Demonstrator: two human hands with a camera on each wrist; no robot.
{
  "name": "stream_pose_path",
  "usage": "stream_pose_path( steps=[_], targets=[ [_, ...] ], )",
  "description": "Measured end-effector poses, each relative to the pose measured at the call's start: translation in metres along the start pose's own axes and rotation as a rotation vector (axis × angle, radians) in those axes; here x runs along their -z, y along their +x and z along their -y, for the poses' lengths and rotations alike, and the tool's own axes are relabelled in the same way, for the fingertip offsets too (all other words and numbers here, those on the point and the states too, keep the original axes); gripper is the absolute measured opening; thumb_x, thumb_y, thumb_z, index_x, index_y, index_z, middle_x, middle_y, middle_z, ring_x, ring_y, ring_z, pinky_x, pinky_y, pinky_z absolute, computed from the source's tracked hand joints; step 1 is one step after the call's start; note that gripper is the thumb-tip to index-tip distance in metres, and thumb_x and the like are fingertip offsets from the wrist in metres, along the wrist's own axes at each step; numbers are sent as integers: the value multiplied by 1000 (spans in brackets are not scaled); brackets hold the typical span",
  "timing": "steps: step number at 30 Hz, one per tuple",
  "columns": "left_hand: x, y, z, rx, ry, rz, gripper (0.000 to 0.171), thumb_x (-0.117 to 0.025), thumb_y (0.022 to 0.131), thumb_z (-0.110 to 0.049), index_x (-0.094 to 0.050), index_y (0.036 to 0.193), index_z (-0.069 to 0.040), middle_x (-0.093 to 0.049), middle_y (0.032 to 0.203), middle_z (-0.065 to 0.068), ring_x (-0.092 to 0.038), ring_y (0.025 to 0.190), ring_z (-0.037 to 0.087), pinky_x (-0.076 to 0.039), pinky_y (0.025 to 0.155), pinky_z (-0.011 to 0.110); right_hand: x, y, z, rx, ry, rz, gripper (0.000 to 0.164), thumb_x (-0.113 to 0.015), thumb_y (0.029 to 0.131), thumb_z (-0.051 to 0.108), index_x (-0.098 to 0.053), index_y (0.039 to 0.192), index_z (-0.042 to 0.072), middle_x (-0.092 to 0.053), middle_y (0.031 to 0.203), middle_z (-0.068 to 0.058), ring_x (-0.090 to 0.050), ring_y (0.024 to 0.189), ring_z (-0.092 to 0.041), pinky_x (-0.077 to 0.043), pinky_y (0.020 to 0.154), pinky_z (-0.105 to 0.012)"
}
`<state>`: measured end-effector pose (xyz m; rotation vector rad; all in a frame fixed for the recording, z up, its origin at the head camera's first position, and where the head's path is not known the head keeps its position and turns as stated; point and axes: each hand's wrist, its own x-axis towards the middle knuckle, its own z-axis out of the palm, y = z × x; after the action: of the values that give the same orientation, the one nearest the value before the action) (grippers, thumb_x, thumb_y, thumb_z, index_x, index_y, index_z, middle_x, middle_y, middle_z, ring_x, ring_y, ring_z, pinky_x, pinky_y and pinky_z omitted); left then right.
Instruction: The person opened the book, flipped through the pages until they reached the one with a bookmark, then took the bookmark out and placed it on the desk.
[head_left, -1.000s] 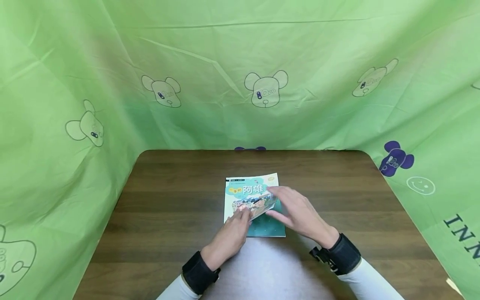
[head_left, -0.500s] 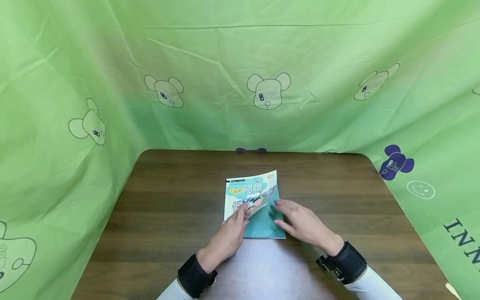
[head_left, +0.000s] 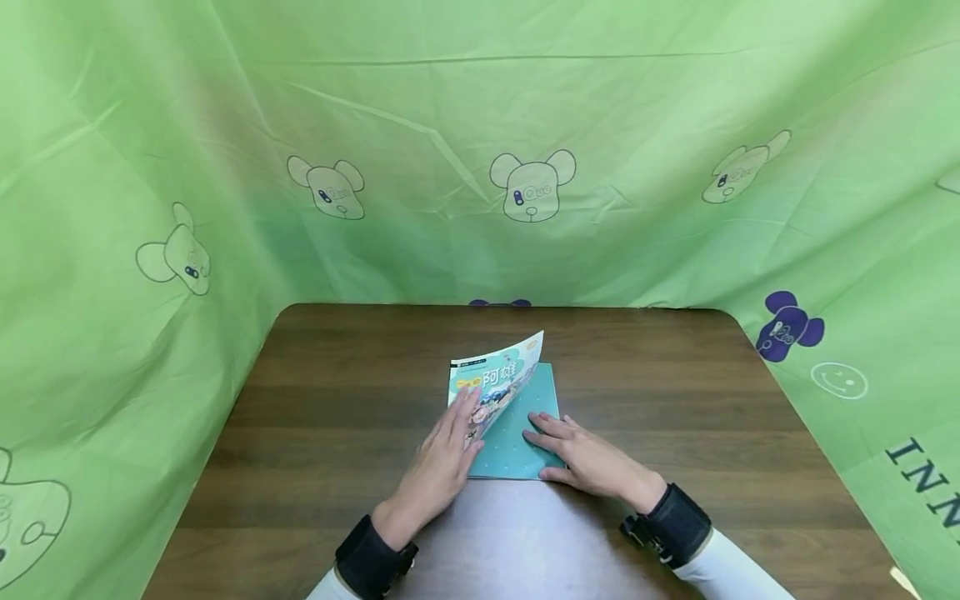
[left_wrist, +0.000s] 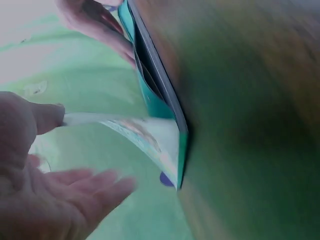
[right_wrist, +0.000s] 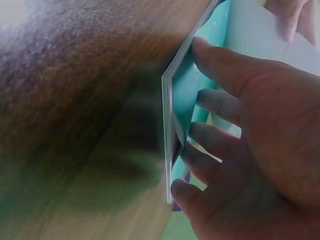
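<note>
A thin picture book [head_left: 491, 383] with a light blue and white cover lies on the table. Its front cover is lifted and curves over to the left, baring a teal dotted inside page [head_left: 517, 429]. My left hand [head_left: 442, 454] is at the lifted cover, fingers stretched out along its outer face. In the left wrist view the left thumb [left_wrist: 47, 119] meets the cover's free edge, and the fingers spread apart below. My right hand [head_left: 588, 454] rests its spread fingertips on the teal page near its right edge; in the right wrist view the book's page edges [right_wrist: 169, 125] show beside them.
The brown wooden table [head_left: 337, 417] surrounds the book, with a glare patch in front of it. A green cloth [head_left: 420, 108] printed with bear heads hangs behind and at both sides. Black bands [head_left: 375, 557] circle both wrists.
The front cover has swung further up and left, uncovering more teal page. My left hand has shifted left with it. My right hand has left the cover and come down onto the page.
</note>
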<state>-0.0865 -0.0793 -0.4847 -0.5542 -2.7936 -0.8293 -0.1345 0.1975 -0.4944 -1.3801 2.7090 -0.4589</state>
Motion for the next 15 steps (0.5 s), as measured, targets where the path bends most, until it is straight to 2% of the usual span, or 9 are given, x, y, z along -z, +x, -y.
stream_pose_path(
  steps=[3, 5, 8, 11, 15],
  targets=[
    [3, -1, 7, -81, 128, -133, 89, -64, 92, -33, -10, 160, -20, -8, 166, 14, -17, 149, 29, -27, 114, 52, -1, 0, 0, 0, 2, -5, 62, -63, 92, 37, -53, 141, 2, -41, 151, -24, -38, 139, -38, -34, 107, -59],
    [4, -1, 11, -140, 178, -231, 94, -72, 86, -34, -16, 159, -14, -7, 165, 20, -12, 150, 34, -20, 116, 55, -1, 0, 0, -1, 6, -11, 62, -64, 92, 37, -53, 142, 2, -41, 151, -24, -38, 139, -37, -34, 107, -59],
    [6, -2, 15, -206, 194, -330, 97, -78, 79, -34, -23, 156, -10, -8, 163, 24, -11, 149, 40, -15, 116, 59, -2, 0, 0, 10, 12, -30, 62, -65, 91, 36, -53, 141, 2, -41, 151, -24, -39, 138, -37, -35, 106, -59],
    [8, -5, 16, -264, 256, -385, 99, -82, 74, -30, -27, 154, -15, -11, 162, 25, -13, 148, 42, -10, 116, 59, -3, 1, -1, 21, 16, -51, 61, -66, 90, 36, -55, 140, 2, -43, 150, -24, -41, 137, -38, -36, 105, -59],
    [13, -9, 14, -323, 410, -461, 95, -84, 70, -27, -37, 152, -25, -18, 160, 22, -15, 146, 42, -1, 116, 60, -5, 1, -3, 29, 16, -70, 59, -67, 90, 35, -57, 138, 2, -45, 148, -23, -43, 136, -37, -37, 103, -61]
  ],
)
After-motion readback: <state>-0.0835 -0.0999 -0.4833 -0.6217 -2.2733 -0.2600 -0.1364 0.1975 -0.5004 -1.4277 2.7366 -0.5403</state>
